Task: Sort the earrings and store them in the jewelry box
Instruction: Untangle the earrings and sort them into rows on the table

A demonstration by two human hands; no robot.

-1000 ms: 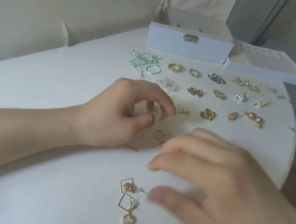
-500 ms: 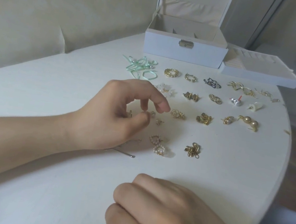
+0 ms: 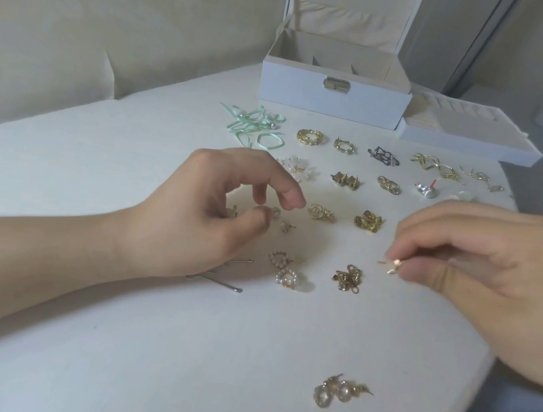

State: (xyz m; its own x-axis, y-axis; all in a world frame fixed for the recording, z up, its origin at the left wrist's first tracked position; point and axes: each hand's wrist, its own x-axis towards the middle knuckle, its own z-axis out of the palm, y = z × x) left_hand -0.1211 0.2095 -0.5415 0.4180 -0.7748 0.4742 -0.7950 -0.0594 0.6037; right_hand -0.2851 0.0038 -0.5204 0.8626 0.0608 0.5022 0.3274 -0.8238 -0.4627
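Note:
Several pairs of earrings lie in rows on the white table (image 3: 107, 340). The white jewelry box (image 3: 334, 100) stands open at the back. My left hand (image 3: 207, 211) rests on the table with curled fingers, its thumb touching a small stud earring (image 3: 275, 212). My right hand (image 3: 483, 268) hovers at the right and pinches a small gold earring (image 3: 393, 265) between thumb and fingers. A pearl-ring pair (image 3: 286, 270) and a gold chain pair (image 3: 347, 278) lie between the hands. A pearl drop pair (image 3: 338, 392) lies near the front.
A white ring tray (image 3: 472, 139) sits right of the box. Mint-green ribbon earrings (image 3: 256, 127) lie at the back left. Silver hairpins (image 3: 218, 282) stick out under my left wrist. The table's rounded edge runs down the right side.
My right hand has risen from the near edge to the right middle of the table and now pinches a small gold earring. My left hand has stayed in place.

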